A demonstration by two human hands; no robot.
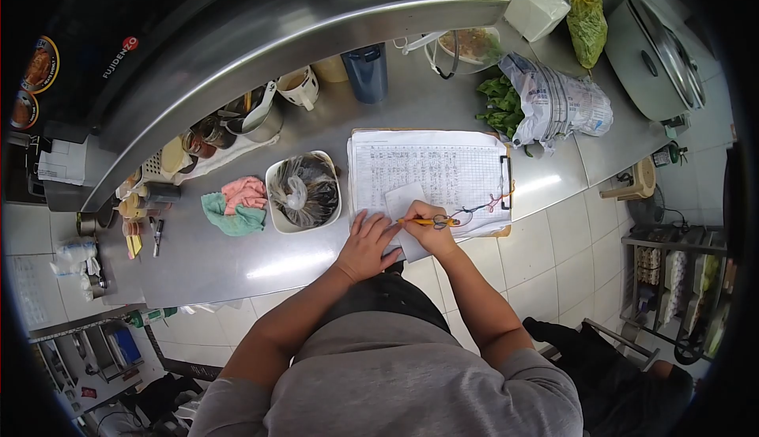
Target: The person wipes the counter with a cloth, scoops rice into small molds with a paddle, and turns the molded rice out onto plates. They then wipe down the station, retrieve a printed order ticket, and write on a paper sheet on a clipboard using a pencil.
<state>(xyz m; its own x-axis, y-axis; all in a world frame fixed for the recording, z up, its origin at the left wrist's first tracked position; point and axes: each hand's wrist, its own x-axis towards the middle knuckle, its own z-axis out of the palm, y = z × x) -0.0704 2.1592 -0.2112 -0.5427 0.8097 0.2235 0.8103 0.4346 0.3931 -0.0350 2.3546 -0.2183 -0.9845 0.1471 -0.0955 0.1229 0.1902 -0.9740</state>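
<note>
A clipboard [506, 231] with a stack of gridded, handwritten sheets [474, 164] lies on the steel counter in front of me. A small white slip of paper [405, 197] rests on top of the sheets. My left hand [368, 241] lies flat on the lower left of the papers, fingers spread. In my right hand [432, 235] is a yellow pencil [417, 221], its tip over the slip near my left fingers. Colored string [484, 204] runs from the pencil area to the clip. Whether the tip touches the paper cannot be made out.
Left of the clipboard stand a white tub [273, 214] holding a dark plastic bag and pink and green cloths [241, 202]. Wrapped leafy greens [500, 107], a blue container [366, 73] and a mug [298, 89] are behind. A person in black [624, 382] is at lower right.
</note>
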